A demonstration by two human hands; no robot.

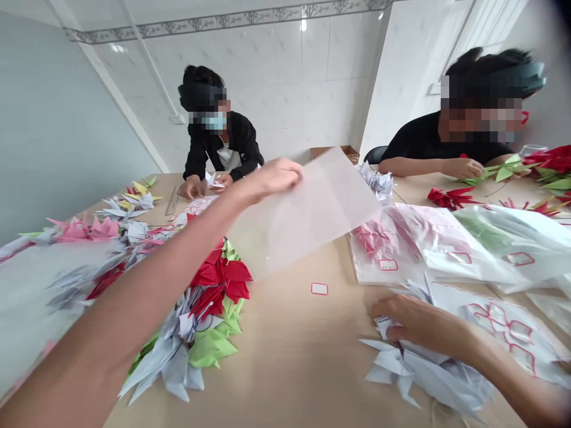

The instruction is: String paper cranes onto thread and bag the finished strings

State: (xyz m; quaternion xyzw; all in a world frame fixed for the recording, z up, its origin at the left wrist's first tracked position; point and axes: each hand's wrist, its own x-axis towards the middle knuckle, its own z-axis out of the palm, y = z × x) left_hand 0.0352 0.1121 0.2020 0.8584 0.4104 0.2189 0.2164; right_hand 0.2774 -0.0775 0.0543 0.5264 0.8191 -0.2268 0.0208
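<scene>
Plastic [328, 199] aloft in left grip [295, 173], right grip [387, 321] down on pale folded paper [439, 374]

Left arm reaches up and across from lower left. Left grip clamped on the upper left edge of the plastic, fingers together. Plastic translucent, slightly blurred, tilted, held above the middle of the surface [285, 368]; single sheet or bag, cannot tell. Its right corner overlaps the view of the filled bags.

Right grip low at right, fingers curled over the pale folded paper and touching it; whether clamped on a piece, cannot tell. Pointed ends stick out to the left. Just beyond and to the right: white sheet [546, 351] with several red-bordered labels [520, 331].

Surface pale wood tone. One single label [319, 289], red-bordered, flat between the grips. Left of it, a long heap of folded paper: red pieces [223, 278], green pieces [213, 348], grey-white pieces [178, 365] nearest the wearer, pink pieces [91, 229] farther left. Yellow pieces [140, 188] near the far left edge.

Right side: filled bags [450, 238] side by side, pink and green showing through, labels on their fronts.

Across the surface, person in black jacket [245, 139], hands at a small white piece [215, 181]. Far right, person in black top [414, 139], hands at green folded paper [504, 169].
</scene>
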